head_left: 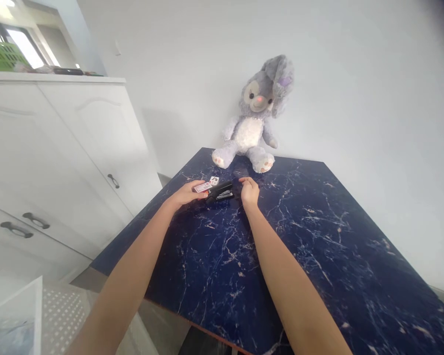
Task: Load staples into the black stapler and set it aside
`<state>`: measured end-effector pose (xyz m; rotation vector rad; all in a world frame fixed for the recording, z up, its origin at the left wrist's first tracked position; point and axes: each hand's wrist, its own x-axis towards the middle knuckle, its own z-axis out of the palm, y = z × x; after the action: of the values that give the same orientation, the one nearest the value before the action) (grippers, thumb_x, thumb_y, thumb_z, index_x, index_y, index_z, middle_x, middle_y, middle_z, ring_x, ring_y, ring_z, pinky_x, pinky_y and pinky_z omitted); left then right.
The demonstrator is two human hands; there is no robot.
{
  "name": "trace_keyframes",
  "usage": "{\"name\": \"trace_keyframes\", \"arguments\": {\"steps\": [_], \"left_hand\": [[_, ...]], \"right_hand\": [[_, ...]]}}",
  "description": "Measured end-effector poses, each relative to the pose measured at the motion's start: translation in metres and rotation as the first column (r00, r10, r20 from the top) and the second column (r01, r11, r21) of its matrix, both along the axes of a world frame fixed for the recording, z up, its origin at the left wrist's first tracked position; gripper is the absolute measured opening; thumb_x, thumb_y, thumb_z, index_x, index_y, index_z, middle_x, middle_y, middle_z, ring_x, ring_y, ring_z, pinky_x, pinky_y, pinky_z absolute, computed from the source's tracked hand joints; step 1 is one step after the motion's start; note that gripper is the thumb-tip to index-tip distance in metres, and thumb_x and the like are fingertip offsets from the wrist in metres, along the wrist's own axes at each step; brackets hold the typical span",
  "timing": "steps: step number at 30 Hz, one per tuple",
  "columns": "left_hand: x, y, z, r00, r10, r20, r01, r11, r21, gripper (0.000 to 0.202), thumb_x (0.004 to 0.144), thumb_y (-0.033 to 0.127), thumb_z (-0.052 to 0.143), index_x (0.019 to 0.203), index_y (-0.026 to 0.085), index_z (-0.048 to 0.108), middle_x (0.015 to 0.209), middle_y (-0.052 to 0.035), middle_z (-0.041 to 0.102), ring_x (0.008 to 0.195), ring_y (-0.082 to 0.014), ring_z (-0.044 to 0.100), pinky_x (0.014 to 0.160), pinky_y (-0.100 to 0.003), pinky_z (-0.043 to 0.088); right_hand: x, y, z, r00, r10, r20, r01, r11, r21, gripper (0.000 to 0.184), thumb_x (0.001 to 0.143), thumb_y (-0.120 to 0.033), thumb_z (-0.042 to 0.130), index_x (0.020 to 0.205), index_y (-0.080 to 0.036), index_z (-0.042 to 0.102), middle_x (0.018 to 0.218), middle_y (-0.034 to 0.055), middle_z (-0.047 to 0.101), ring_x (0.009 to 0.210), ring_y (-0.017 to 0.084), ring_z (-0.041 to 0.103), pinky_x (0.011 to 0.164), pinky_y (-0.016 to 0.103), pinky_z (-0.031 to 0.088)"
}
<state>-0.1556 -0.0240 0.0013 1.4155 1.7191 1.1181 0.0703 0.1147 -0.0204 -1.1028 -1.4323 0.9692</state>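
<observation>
Between the thumb and fingers of my left hand (pixel 187 194) sits a small red-and-white box (pixel 203 187). The thumb tip reaches the rear end of a black stapler (pixel 221 190), whose jaws are apart and point right. Just beyond the box is a small white piece with black and red marks (pixel 214 181). My right hand (pixel 249 192) is a short way right of the stapler, fingers curled and the index fingertip pointing left. Whatever is pinched there, if anything, is too small to make out.
The dark blue marbled table (pixel 237 276) stands against a white wall. At its far edge sits a grey plush rabbit (pixel 249 130). White cabinets (pixel 59 148) with dark handles are on the left. A white perforated surface (pixel 61 315) is low at the left.
</observation>
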Motion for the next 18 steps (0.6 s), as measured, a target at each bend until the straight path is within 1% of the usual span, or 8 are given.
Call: {"name": "trace_keyframes", "arguments": {"steps": [3, 7, 9, 12, 15, 16, 18], "left_hand": [[-0.001, 0.001, 0.001, 1.000, -0.025, 0.012, 0.025, 1.000, -0.018, 0.075, 0.069, 0.043, 0.085, 0.136, 0.020, 0.060, 0.130, -0.0092, 0.067, 0.115, -0.0278, 0.064, 0.101, -0.041, 0.047], [0.000, 0.001, 0.001, 0.999, -0.041, 0.031, 0.041, 0.999, -0.012, 0.070, 0.068, 0.042, 0.085, 0.131, 0.020, 0.064, 0.119, -0.0070, 0.071, 0.105, -0.0244, 0.066, 0.093, -0.036, 0.049], [0.001, 0.002, 0.003, 0.998, -0.047, 0.045, 0.047, 0.999, -0.010, 0.069, 0.068, 0.041, 0.085, 0.130, 0.019, 0.064, 0.117, -0.0072, 0.071, 0.102, -0.0230, 0.066, 0.090, -0.034, 0.049], [0.000, 0.003, 0.007, 0.997, -0.048, 0.057, 0.049, 0.998, -0.026, 0.070, 0.066, 0.039, 0.086, 0.129, 0.018, 0.064, 0.114, -0.0075, 0.072, 0.096, -0.0213, 0.066, 0.086, -0.033, 0.050], [0.001, 0.003, 0.009, 0.997, -0.062, 0.050, 0.064, 0.997, -0.040, 0.069, 0.065, 0.039, 0.087, 0.127, 0.017, 0.066, 0.108, -0.0073, 0.073, 0.089, -0.0204, 0.067, 0.082, -0.033, 0.051], [0.001, 0.001, 0.008, 0.997, -0.063, 0.041, 0.065, 0.997, -0.035, 0.069, 0.065, 0.041, 0.087, 0.127, 0.017, 0.066, 0.107, -0.0072, 0.073, 0.088, -0.0207, 0.067, 0.082, -0.033, 0.051], [0.004, -0.003, 0.004, 1.000, -0.018, 0.005, 0.018, 1.000, 0.018, 0.071, 0.065, 0.045, 0.086, 0.127, 0.018, 0.066, 0.110, -0.0076, 0.073, 0.092, -0.0222, 0.068, 0.083, -0.033, 0.051]], "right_hand": [[0.000, -0.004, 0.001, 0.999, -0.030, 0.029, 0.029, 0.999, 0.046, 0.035, 0.074, -0.030, 0.036, 0.075, -0.020, 0.070, 0.077, 0.0032, 0.070, 0.078, 0.022, 0.060, 0.077, 0.030, 0.044], [0.004, -0.007, -0.003, 0.993, -0.027, 0.114, 0.016, 0.996, 0.092, 0.039, 0.072, -0.025, 0.033, 0.080, -0.019, 0.071, 0.075, 0.0031, 0.069, 0.073, 0.021, 0.060, 0.075, 0.029, 0.045], [0.007, -0.009, -0.005, 0.987, 0.007, 0.161, -0.023, 0.995, 0.102, 0.041, 0.072, -0.023, 0.033, 0.084, -0.020, 0.072, 0.078, 0.0033, 0.070, 0.075, 0.021, 0.061, 0.076, 0.029, 0.046], [0.009, -0.013, -0.006, 0.964, 0.070, 0.256, -0.106, 0.986, 0.128, 0.043, 0.074, -0.019, 0.035, 0.093, -0.022, 0.074, 0.092, 0.0026, 0.074, 0.085, 0.021, 0.063, 0.082, 0.029, 0.047], [0.008, -0.018, -0.003, 0.929, 0.087, 0.361, -0.155, 0.975, 0.162, 0.045, 0.073, -0.014, 0.039, 0.102, -0.022, 0.073, 0.101, 0.0037, 0.073, 0.095, 0.022, 0.063, 0.089, 0.031, 0.046], [0.007, -0.020, -0.002, 0.916, 0.080, 0.394, -0.161, 0.971, 0.177, 0.044, 0.073, -0.012, 0.041, 0.101, -0.022, 0.072, 0.102, 0.0049, 0.073, 0.096, 0.022, 0.062, 0.091, 0.033, 0.045], [0.006, -0.026, 0.001, 0.888, 0.060, 0.455, -0.174, 0.962, 0.212, 0.039, 0.073, -0.008, 0.043, 0.095, -0.020, 0.073, 0.103, 0.0077, 0.071, 0.098, 0.024, 0.060, 0.093, 0.035, 0.044]]}}
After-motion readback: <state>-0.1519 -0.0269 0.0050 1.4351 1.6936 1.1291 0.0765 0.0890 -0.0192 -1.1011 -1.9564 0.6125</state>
